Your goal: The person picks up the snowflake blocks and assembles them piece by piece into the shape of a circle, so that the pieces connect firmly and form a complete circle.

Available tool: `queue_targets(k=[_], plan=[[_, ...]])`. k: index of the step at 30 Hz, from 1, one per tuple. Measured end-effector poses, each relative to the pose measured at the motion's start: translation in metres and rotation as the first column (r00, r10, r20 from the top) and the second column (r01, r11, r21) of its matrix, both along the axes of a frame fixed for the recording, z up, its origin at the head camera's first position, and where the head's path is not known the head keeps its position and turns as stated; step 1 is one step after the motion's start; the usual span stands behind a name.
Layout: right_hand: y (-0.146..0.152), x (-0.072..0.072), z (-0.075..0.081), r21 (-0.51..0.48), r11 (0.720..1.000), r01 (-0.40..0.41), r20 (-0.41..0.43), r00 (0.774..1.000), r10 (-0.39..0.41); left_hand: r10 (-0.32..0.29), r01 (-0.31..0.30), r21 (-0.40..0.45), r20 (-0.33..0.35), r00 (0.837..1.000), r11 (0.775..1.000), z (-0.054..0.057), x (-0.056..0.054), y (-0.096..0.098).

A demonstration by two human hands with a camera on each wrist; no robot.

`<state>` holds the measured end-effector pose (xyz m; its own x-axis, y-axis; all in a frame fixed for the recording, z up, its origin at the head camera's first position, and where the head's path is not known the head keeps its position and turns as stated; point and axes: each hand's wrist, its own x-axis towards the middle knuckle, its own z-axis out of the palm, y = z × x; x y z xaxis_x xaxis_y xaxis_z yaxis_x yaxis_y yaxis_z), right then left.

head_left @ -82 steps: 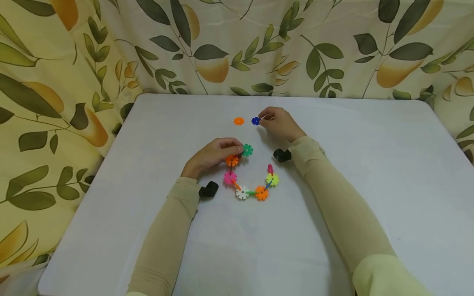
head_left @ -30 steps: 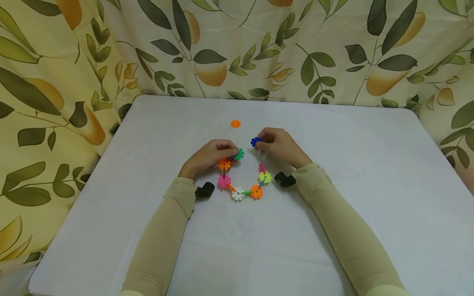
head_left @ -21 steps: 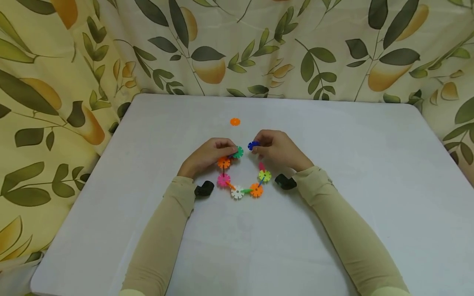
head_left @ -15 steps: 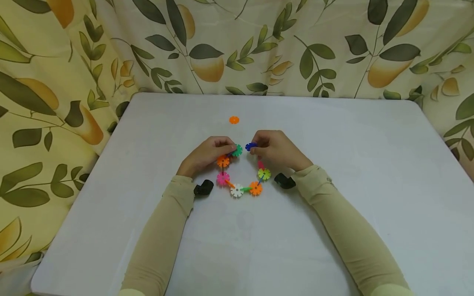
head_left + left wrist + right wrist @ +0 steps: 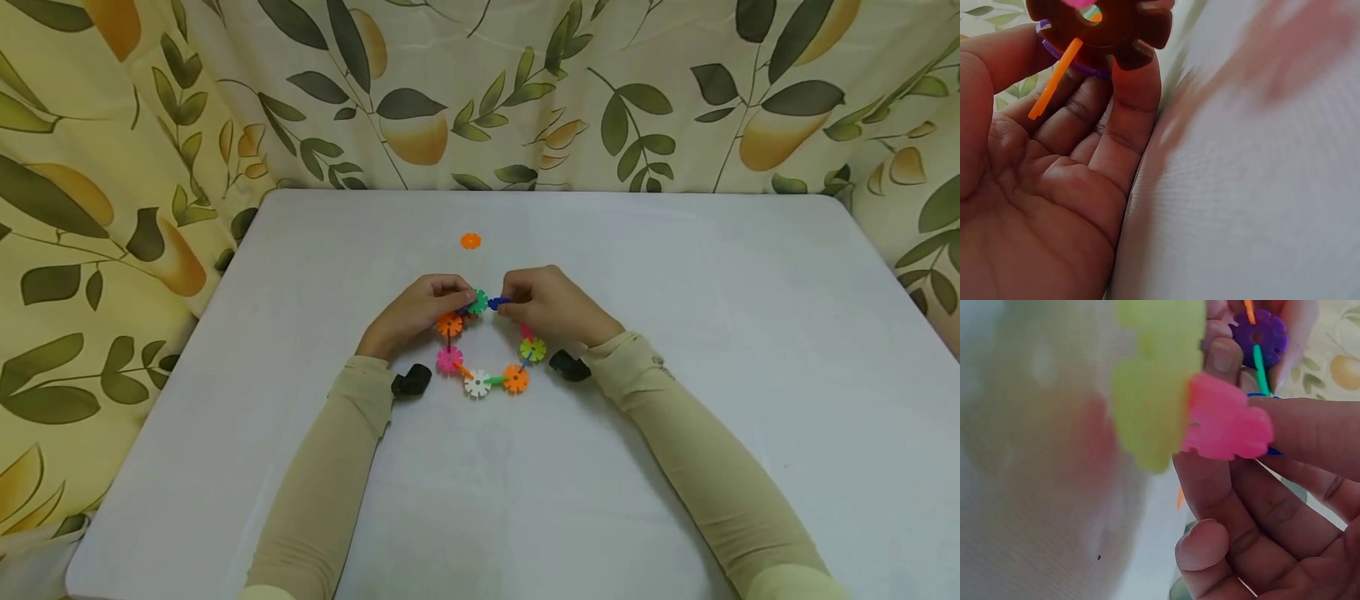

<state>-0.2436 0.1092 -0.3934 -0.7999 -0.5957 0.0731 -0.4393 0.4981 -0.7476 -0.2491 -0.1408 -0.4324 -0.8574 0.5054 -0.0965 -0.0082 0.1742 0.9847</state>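
Note:
Notched interlocking plastic discs form a curved chain on the white table (image 5: 480,483). My left hand (image 5: 416,310) pinches its upper left end, by a green disc (image 5: 478,302) and a purple disc (image 5: 1262,339). In the left wrist view a brown disc (image 5: 1129,37) sits over the fingers. My right hand (image 5: 558,304) pinches a dark blue disc (image 5: 497,304), turned edge-on against the green disc's right edge; whether their slots are engaged I cannot tell. Below the right hand lies the chain's other end, a pink disc (image 5: 1229,422) slotted into a yellow-green disc (image 5: 533,349).
One loose orange disc (image 5: 470,241) lies flat beyond the hands. Black wrist-worn pieces (image 5: 412,381) jut inward at both cuffs. A leaf-patterned curtain (image 5: 585,100) hangs along the table's back and left sides.
My right hand has brought the blue disc from beside the loose orange disc, toward me and left, and turned it edge-on against the green disc. The left hand keeps its pinch on the chain.

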Motion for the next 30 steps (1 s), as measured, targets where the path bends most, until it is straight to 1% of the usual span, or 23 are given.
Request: queue_targets(k=[4,7,12,15,19,24,27,30], plan=[[-0.004,0.001,-0.001,0.035,0.999,-0.002,-0.061,0.998,0.004,-0.005,0.005,0.036,-0.008,1.0,0.999,-0.002,-0.001,0.0],[-0.006,0.002,-0.001,0.055,0.998,-0.005,-0.113,0.994,0.011,0.008,-0.008,0.056,-0.002,1.0,0.998,-0.001,0.001,0.001],[-0.009,0.006,0.0,0.073,0.997,-0.008,-0.211,0.977,0.023,0.029,-0.033,0.105,0.036,0.999,0.994,0.0,0.003,0.005],[-0.011,0.008,0.0,0.065,0.998,0.0,-0.252,0.968,0.016,0.036,-0.045,0.141,0.067,0.997,0.989,0.0,0.003,0.008],[-0.014,0.008,-0.004,0.039,0.999,0.004,-0.272,0.962,0.007,0.053,-0.073,0.173,0.118,0.992,0.982,0.0,0.003,0.011],[-0.016,0.008,-0.008,0.019,1.0,-0.003,-0.276,0.961,0.008,0.081,-0.111,0.184,0.163,0.983,0.977,-0.001,0.003,0.013],[-0.017,0.009,-0.009,0.025,1.0,-0.004,-0.293,0.956,0.011,0.091,-0.124,0.186,0.173,0.981,0.975,-0.003,0.003,0.014],[-0.019,0.008,-0.008,0.043,0.999,-0.01,-0.314,0.949,0.023,0.101,-0.131,0.181,0.162,0.982,0.975,-0.003,0.004,0.015]])
